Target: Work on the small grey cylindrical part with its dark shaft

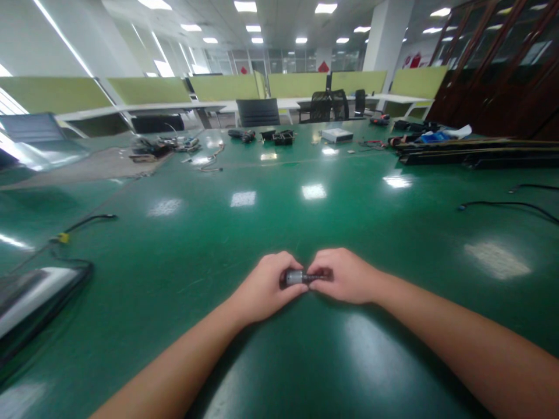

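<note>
A small grey cylinder with a thin dark shaft (294,277) lies sideways between my two hands, low over the green tabletop (271,227). My left hand (271,284) is closed on the thick grey body, thumb below and fingers above. On the other side, my right hand (343,274) pinches the thin dark end between thumb and fingertips. The part is small and partly covered by my fingers, so its exact kind cannot be made out. The two hands face each other, with their fingertips close together.
At the left edge lies a grey and white device (41,291) with a black cable. Black cables (502,203) reach in from the right. Farther back are a pile of parts (163,145), black items (279,137), a pale box (336,135) and long dark strips (471,153).
</note>
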`<state>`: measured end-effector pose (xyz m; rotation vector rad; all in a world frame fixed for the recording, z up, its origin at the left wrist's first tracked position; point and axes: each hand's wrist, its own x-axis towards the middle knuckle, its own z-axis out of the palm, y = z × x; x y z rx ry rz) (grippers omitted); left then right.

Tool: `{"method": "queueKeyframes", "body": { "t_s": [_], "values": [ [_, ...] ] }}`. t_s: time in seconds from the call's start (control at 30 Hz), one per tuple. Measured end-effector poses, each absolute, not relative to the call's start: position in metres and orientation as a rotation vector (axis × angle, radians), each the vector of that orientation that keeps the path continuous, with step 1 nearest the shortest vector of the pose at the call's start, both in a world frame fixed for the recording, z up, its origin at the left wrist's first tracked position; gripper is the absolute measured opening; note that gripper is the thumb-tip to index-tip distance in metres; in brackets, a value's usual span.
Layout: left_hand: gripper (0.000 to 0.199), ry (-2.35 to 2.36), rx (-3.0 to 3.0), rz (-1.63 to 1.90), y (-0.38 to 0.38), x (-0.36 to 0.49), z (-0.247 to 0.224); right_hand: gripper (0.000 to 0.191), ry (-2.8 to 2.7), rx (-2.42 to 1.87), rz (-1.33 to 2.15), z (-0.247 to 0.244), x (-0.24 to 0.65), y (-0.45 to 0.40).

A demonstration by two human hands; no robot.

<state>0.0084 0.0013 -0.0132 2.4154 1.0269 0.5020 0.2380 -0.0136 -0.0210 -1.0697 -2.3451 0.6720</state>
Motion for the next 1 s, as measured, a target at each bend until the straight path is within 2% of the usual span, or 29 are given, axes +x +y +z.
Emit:
{"method": "queueKeyframes", "body": {
  "t_s": [0.57, 1.0],
  "values": [
    [0.023, 1.049, 2.409, 0.506, 0.002, 0.002, -0.017, 0.009, -2.402, -1.161, 0.699, -0.016, 0.254, -0.010],
    [0.026, 1.059, 2.406, 0.488, 0.000, -0.007, -0.021, 0.011, -2.345, -1.344, 0.950, -0.009, 0.269, -0.005]
  ]
}}
